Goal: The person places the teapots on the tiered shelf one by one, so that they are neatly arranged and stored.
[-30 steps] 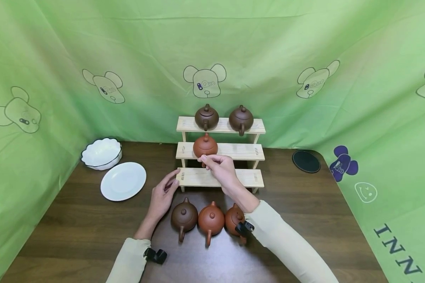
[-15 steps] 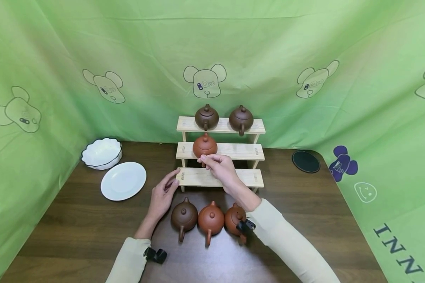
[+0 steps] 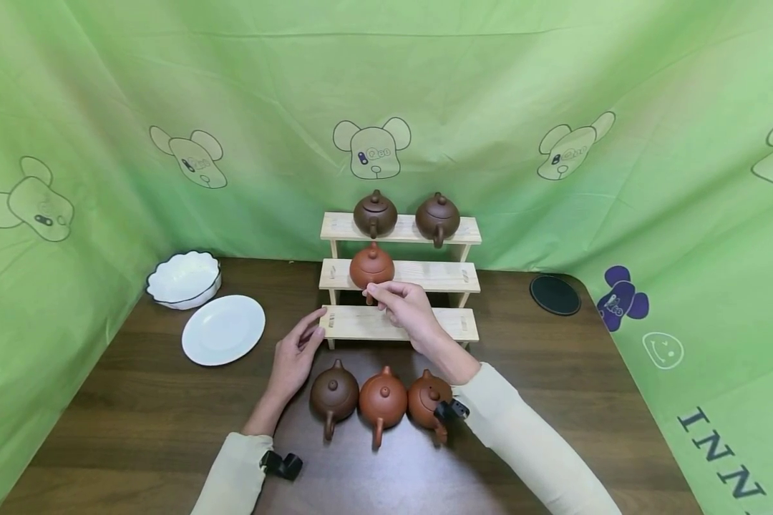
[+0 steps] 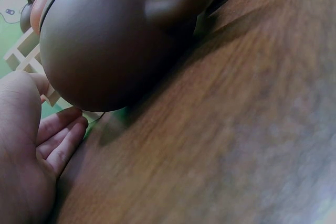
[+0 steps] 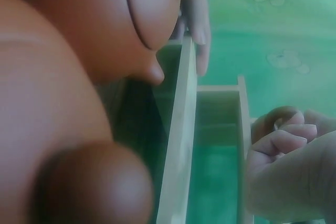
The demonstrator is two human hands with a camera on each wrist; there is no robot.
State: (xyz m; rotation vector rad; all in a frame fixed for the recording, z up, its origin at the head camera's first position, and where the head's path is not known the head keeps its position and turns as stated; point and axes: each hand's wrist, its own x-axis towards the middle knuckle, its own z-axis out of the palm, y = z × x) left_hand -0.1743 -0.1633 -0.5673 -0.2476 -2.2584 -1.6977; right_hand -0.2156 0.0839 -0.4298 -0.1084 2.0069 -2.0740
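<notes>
An orange-red clay teapot (image 3: 371,266) sits on the middle step of a pale wooden three-step rack (image 3: 434,275), left of centre. My right hand (image 3: 407,309) pinches its front-facing handle; in the right wrist view the fingers (image 5: 286,142) curl round a brown part of it. With fingers extended, my left hand (image 3: 293,361) touches the left end of the lowest step. Two dark brown teapots, one left (image 3: 375,214) and one right (image 3: 437,217), stand on the top step. Before the rack a dark brown teapot (image 3: 333,395) and two reddish teapots (image 3: 383,402) (image 3: 428,400) stand in a row.
At the left of the wooden table (image 3: 142,415) are a white scalloped bowl (image 3: 185,279) and a white plate (image 3: 224,330). A black oval mat (image 3: 555,295) lies at the right back. Green printed cloth (image 3: 264,86) hangs around the table.
My right wrist and forearm have shifted slightly to the right, the fingers staying at the teapot's handle. My left hand stays at the rack's end.
</notes>
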